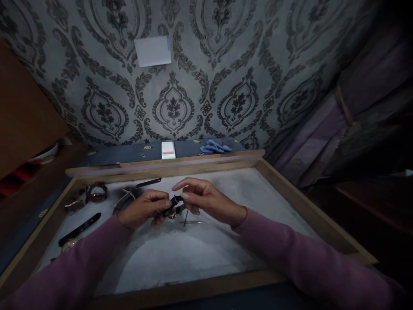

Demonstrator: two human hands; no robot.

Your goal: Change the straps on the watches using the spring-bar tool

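Being held above a tray (167,256): a black strap (174,201).
It is pinched between closed fingertips by left hand (146,208) and right hand (208,199), right forefinger extended.

Dimly lit damask-patterned wall (206,92) — purplish curtain (318,129), right — brown wooden panel (26,103), left.
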